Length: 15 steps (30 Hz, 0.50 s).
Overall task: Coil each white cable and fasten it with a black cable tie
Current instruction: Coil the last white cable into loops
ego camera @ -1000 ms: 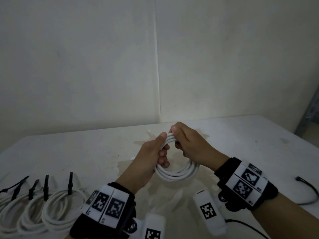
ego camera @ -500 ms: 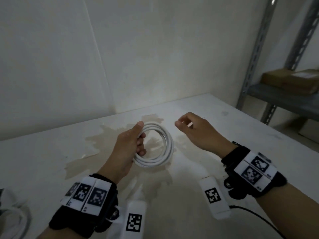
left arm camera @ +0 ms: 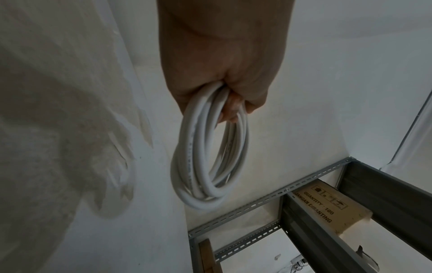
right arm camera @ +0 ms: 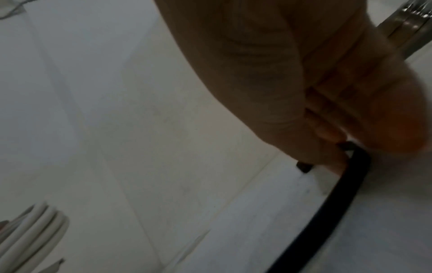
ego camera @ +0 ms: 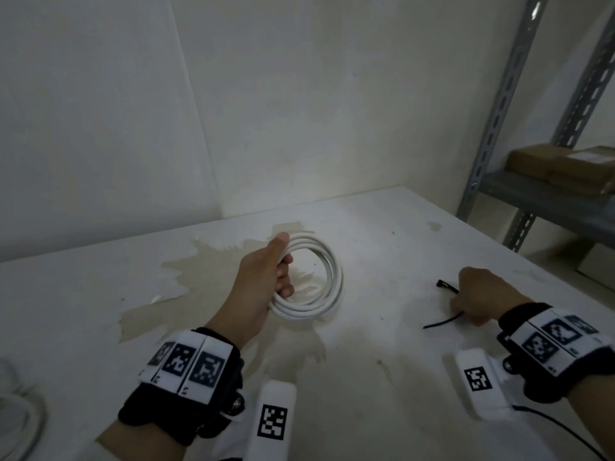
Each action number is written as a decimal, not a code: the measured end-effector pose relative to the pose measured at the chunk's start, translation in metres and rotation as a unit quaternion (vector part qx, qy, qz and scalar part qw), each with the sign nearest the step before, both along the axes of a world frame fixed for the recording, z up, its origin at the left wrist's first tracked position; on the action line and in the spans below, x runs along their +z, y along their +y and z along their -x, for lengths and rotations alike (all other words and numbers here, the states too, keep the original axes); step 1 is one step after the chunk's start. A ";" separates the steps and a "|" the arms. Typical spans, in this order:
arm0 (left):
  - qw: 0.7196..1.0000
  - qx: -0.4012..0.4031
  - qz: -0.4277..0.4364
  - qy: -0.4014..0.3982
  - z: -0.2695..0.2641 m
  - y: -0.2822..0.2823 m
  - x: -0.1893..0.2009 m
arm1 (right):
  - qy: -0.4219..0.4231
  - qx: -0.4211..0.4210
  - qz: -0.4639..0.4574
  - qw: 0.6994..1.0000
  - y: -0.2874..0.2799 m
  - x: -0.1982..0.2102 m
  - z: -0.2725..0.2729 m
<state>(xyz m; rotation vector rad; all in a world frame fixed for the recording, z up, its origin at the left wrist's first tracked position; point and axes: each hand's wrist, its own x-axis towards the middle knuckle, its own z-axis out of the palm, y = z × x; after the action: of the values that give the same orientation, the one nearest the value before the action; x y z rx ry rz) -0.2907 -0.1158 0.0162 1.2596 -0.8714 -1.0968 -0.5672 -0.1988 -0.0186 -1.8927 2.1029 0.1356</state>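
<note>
Right hand point(ego camera: 479, 294) dropped onto cable tie point(ego camera: 442, 322); shelf point(ego camera: 545, 197) behind.

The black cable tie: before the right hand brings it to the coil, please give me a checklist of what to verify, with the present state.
1. Left hand grips the white coil firmly: ok.
2. Coil loops stay together: ok.
3. Right hand is on the black cable tie: ok.
4. Tie is lifted off the table: cannot tell.
5. Tie is around the coil: not ok.
</note>
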 end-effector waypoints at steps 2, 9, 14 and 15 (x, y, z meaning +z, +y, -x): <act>1.000 0.009 0.001 0.001 -0.007 0.002 0.001 | -0.023 0.019 -0.009 0.999 -0.004 -0.001 -0.014; 0.997 0.074 0.021 0.010 -0.044 0.013 0.005 | -0.282 0.135 0.113 0.943 0.010 0.019 -0.103; 0.987 0.152 0.043 -0.018 -0.076 0.026 0.007 | -0.429 0.253 0.172 0.850 0.041 0.048 -0.178; 0.984 0.168 0.046 -0.026 -0.082 0.029 0.007 | -0.445 0.267 0.178 0.836 0.046 0.051 -0.190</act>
<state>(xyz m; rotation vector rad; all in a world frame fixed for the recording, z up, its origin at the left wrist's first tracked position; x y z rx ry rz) -0.2083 -0.0869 0.0227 1.3057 -0.7077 -0.7497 -0.3774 -0.1523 0.0322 -2.0874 0.9885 -0.9021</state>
